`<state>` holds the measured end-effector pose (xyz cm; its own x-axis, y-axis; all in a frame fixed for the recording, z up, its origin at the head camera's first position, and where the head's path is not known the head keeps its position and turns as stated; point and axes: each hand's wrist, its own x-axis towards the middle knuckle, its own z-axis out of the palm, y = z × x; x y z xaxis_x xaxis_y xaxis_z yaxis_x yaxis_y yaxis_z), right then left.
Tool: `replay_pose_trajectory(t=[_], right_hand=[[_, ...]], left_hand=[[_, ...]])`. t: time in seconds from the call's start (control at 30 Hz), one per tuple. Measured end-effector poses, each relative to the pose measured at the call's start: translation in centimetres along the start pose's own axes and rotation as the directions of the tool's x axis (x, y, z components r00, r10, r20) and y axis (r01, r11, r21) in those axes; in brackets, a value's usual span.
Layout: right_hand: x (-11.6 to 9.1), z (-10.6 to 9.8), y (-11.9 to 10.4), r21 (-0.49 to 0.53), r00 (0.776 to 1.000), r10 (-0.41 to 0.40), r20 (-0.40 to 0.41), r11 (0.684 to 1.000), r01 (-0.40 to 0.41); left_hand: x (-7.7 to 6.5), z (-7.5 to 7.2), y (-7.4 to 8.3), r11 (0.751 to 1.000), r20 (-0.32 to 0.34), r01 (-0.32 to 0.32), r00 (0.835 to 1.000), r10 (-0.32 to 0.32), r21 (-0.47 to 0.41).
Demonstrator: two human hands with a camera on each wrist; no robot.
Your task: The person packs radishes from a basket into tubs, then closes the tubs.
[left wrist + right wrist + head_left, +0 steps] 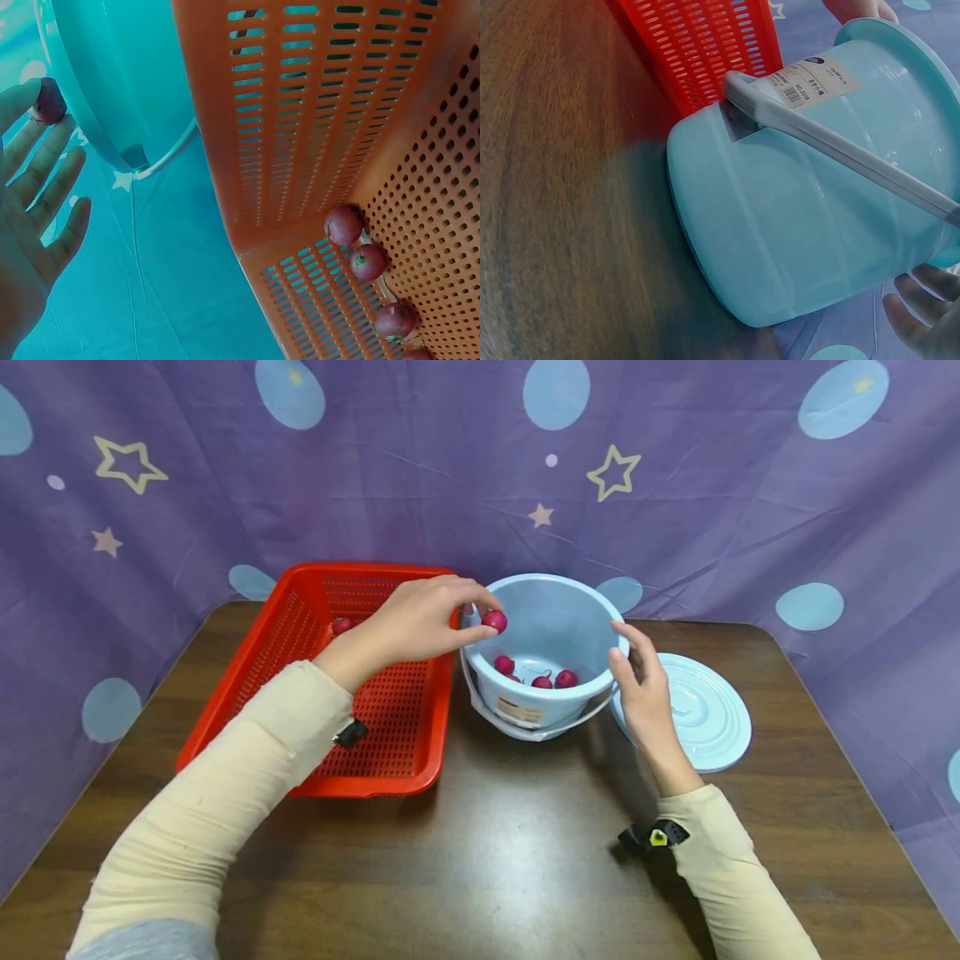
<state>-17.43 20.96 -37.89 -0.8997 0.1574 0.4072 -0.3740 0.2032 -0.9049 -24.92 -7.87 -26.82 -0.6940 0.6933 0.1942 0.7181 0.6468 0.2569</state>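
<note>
My left hand (423, 618) pinches a radish (494, 622) between thumb and fingertips, over the left side of the rim of a light blue bucket (517, 722). In the left wrist view, that radish (49, 103) shows between the thumb and the other fingers. Several red radishes (566, 678) lie on the bucket's floor. At the bucket's right rim, my right hand (643, 689) rests its fingertips with the fingers loosely bent. The right wrist view has its fingers (919, 304) beside the bucket's outer wall. More radishes (395, 321) lie along the far end of the red basket (431, 752).
Left of the bucket, the slotted plastic basket stands on the wooden table (480, 860). A round light blue lid (708, 714) lies flat to the right. The bucket's handle (536, 737) hangs down at the front. A purple curtain (450, 468) hangs behind the table.
</note>
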Motion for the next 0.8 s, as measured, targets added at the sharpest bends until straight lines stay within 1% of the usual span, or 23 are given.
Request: replay_pose_trajectory(t=[0.17,0.37,0.6,0.8], right_hand=[[-0.04,0.02,0.08,-0.012,1.000,0.001,-0.004,1.000,-0.001],[-0.02,0.06,0.10,-0.005,1.000,-0.003,-0.004,1.000,0.003],[0.00,0.11,-0.01,0.013,1.000,-0.003,-0.003,1.000,0.004],[0.05,0.05,0.21,0.016,1.000,-0.016,-0.001,1.000,0.016]], left_hand=[[-0.04,0.30,-0.05,1.000,0.032,-0.018,0.999,0.019,-0.022],[-0.02,0.55,-0.15,0.999,0.060,-0.019,0.998,0.022,-0.047],[-0.17,0.66,-0.31,0.998,0.044,-0.031,0.998,0.034,-0.059],[-0.45,0.40,-0.76,0.997,-0.002,-0.045,0.999,0.045,-0.065]])
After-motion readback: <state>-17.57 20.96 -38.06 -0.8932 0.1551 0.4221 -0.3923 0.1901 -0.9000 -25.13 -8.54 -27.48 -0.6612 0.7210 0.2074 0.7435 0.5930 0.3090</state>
